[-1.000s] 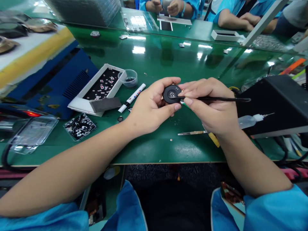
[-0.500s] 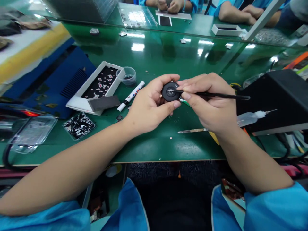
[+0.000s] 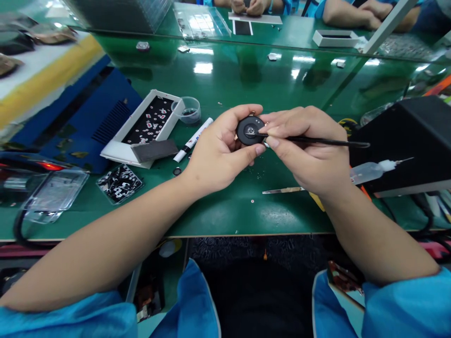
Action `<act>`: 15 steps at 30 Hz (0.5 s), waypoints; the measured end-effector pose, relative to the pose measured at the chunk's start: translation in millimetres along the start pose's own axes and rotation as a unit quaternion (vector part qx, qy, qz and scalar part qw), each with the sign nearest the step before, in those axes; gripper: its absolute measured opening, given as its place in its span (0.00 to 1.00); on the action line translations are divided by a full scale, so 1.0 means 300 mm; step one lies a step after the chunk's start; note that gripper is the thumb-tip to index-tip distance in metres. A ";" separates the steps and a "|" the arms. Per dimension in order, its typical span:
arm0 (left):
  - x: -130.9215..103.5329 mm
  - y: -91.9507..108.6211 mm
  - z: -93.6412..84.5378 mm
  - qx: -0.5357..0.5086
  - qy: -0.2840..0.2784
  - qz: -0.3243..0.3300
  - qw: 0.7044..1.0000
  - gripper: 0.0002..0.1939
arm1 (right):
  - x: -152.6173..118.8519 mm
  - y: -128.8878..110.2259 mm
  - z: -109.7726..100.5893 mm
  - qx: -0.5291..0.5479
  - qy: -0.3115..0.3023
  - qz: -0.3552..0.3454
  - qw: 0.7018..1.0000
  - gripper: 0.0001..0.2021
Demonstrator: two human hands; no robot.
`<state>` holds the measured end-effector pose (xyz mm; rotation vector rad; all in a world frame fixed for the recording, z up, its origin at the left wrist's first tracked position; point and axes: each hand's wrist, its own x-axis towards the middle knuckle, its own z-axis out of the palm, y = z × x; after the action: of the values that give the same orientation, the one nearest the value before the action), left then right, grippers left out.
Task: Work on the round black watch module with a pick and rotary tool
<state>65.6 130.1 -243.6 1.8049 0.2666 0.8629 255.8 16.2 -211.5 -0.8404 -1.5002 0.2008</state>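
Note:
Between the thumb and fingers of my left hand [image 3: 220, 145] is a round black watch case [image 3: 244, 136], its back with a shiny centre turned up. Small gold-coloured bits show at its edge. My right hand [image 3: 310, 145] pinches slim black tweezers [image 3: 324, 140]; their tip touches the shiny centre of the case. The fingers of the right hand cover part of the case's right rim. Under the right hand, on the green bench, lies a thin metal blade-like tool [image 3: 282, 190]. A white paint marker [image 3: 193, 140] rests just left of my left hand.
A white box [image 3: 124, 152] with small parts on black lining and a clear cup [image 3: 193, 117] stand left. Nearer is a clear tray of small parts [image 3: 120, 184]. Right are a black box [image 3: 405, 141] and a needle-tipped bottle [image 3: 369, 172]. Other people's hands [image 3: 248, 6] show across the bench.
The view has shifted slightly, so the bench items sit a little further right. The tweezers' tip stays at the centre of the watch case; both grips look the same.

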 end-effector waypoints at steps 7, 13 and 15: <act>0.002 0.021 0.006 -0.006 0.002 -0.004 1.000 0.39 | -0.004 0.000 0.009 -0.005 0.028 -0.011 1.000 0.08; 0.004 0.013 0.011 -0.016 0.005 -0.009 1.000 0.39 | -0.003 0.005 0.011 -0.014 0.016 -0.020 1.000 0.07; 0.004 0.008 0.012 -0.019 0.004 -0.009 1.000 0.40 | -0.005 0.006 0.012 -0.012 0.033 -0.013 0.999 0.06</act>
<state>68.3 126.9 -241.5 1.7609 0.2702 0.8574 252.9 18.0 -214.3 -0.8394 -1.4533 0.1351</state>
